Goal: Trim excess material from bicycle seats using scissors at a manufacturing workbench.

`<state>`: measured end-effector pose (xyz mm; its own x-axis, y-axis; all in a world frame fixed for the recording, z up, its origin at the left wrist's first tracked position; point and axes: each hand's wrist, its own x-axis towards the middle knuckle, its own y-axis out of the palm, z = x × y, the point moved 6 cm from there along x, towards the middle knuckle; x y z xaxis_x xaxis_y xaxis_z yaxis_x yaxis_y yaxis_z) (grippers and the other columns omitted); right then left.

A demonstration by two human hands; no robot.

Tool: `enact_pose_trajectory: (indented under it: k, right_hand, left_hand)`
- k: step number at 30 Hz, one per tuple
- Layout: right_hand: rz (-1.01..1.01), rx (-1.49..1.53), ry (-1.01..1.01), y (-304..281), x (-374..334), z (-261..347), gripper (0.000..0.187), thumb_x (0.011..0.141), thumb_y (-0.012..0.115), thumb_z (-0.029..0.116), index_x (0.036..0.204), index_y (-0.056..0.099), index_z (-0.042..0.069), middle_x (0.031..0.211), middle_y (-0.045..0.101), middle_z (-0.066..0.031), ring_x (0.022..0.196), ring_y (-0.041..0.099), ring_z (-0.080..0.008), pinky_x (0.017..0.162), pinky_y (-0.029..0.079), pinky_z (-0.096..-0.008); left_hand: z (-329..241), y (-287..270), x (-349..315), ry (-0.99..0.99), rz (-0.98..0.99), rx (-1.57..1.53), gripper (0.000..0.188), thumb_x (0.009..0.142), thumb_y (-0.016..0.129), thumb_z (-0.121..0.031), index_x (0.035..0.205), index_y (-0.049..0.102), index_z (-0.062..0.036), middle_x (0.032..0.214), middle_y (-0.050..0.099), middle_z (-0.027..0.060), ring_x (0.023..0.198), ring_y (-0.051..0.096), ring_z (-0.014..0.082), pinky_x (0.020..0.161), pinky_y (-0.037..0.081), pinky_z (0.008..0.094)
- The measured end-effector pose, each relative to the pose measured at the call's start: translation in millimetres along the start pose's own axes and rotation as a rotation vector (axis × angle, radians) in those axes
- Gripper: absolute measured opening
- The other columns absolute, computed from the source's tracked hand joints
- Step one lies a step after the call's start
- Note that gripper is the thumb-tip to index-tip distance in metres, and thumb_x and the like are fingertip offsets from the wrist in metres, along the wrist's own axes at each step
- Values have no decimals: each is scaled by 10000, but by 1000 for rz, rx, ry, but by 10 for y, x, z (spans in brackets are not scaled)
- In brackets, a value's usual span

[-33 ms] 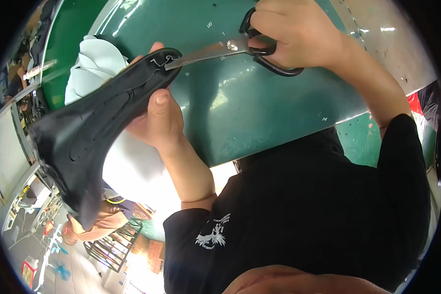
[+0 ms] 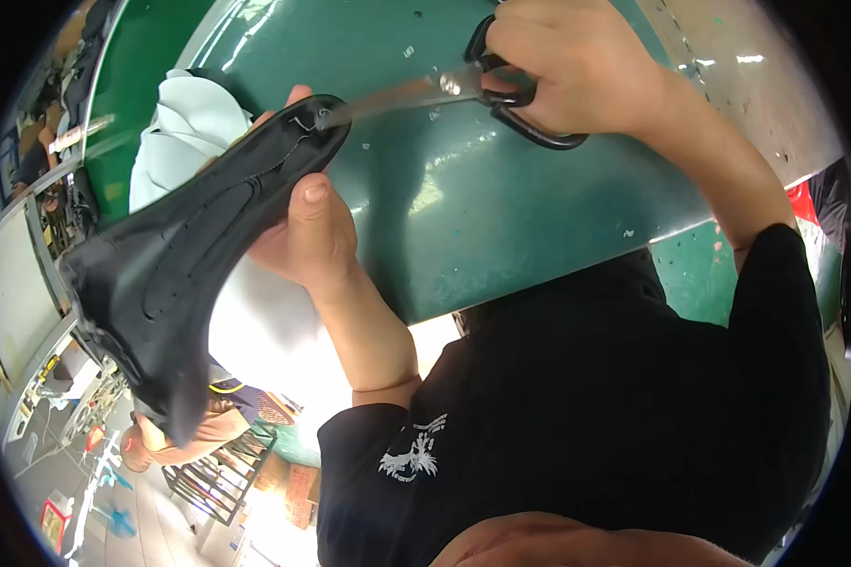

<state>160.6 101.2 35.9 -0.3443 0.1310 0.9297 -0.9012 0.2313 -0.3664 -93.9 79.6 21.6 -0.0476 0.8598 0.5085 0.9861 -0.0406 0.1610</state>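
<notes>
My left hand [image 2: 314, 227] is closed round the narrow end of a black saddle-shaped cover [image 2: 184, 241], thumb on the near edge and fingers mostly hidden behind. The cover widens to the lower left, and a stitched seam runs along it. Pale loose thread [image 2: 304, 123] shows at its rounded tip. In my right hand [image 2: 577, 66] are black-handled scissors [image 2: 450, 86], their blurred blades reaching left to the thread at the tip. I cannot tell whether the blades touch the thread.
A green table [image 2: 501, 217] lies beneath my hands, with small scraps on it. Behind the cover is a stack of pale, rounded pieces [image 2: 194, 118]. At the lower left, beyond the table, are another person [image 2: 194, 435] and a dark slatted rack [image 2: 222, 472].
The cover and my left hand have shifted very slightly to the right. The scissor blades have risen a little at the tip and look more blurred. Both hands keep their hold.
</notes>
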Motion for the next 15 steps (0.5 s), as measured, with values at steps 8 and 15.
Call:
enact_pose_trajectory:
  k: [8,15]
  right_hand:
    - [52,-2,355,14,93,-183,240,651,768,150,727,558,63,722,543,-113,663,580,-329,553,474,-417]
    - [526,-181,434,-18,325,1,252,645,770,169,721,558,56,717,539,-108,641,573,-304,536,468,-396]
  left_hand:
    - [-66,196,25,103,-119,71,766,790,921,-201,1298,427,90,1214,624,244,1129,682,443,972,604,506]
    - [-121,212,9,183,-125,221,832,762,938,-320,1254,423,110,1191,629,241,1104,705,404,950,616,454]
